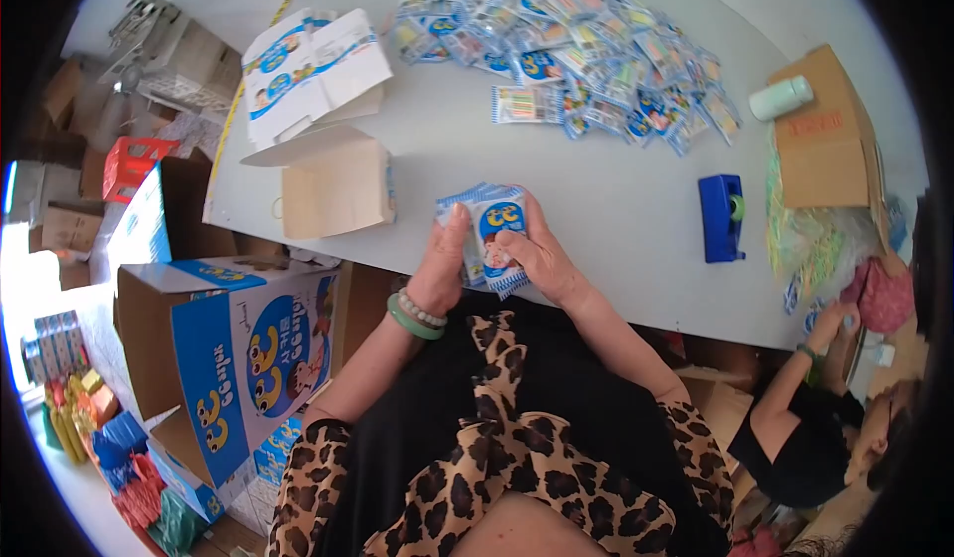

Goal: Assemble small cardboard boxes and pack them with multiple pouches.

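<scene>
A small stack of blue-and-white sachets is held upright between my two hands, close to the table's near edge. My left hand grips the stack's left side, thumb along the front; a green bangle and a beaded bracelet circle that wrist. On the other side, my right hand closes round it with the thumb across the front sachet. Just left of my hands lies an open white carton, its pale inside showing. A large heap of similar clear-and-blue sachets spreads over the table's far side.
Flattened printed cartons lie at the far left of the table. A blue tape dispenser stands at the right, near a brown box with a pale green bottle. Large cardboard boxes stand lower left. Another person works at lower right.
</scene>
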Demonstrator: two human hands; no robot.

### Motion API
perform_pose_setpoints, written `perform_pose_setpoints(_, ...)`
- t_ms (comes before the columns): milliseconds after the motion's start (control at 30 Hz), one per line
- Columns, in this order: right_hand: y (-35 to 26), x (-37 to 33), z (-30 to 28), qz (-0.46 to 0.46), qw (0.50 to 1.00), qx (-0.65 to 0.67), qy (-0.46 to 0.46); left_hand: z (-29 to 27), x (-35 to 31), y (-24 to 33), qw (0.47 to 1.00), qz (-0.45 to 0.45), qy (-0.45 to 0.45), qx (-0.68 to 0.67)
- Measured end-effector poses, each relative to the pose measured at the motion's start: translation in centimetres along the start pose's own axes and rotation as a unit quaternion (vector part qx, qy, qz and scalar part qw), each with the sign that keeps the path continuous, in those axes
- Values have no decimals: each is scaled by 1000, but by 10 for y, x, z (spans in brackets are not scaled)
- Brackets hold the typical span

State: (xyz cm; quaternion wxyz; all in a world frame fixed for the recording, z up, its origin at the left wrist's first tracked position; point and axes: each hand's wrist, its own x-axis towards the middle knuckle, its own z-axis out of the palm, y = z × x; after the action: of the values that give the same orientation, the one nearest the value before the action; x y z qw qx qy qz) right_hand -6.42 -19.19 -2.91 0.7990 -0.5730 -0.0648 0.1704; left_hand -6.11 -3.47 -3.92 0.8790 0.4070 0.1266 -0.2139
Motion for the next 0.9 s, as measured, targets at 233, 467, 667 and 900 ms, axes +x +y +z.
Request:
perform_pose_setpoints(233,-9,7,28,-72,991,-57,97,33,-26,51,992,40,-59,108)
perform_pose_setpoints(467,-51,24,67,-13,998,-56,40,12,-34,88,986,65,-44,148)
perform_pose_setpoints(667,-67,60,94,-24,985,-7,-172,-3,-50,142,977,123,57,166)
perform_pose_setpoints(900,-53,96,107,-34,987,-17,-159,-46,-40,175,980,98,153,77)
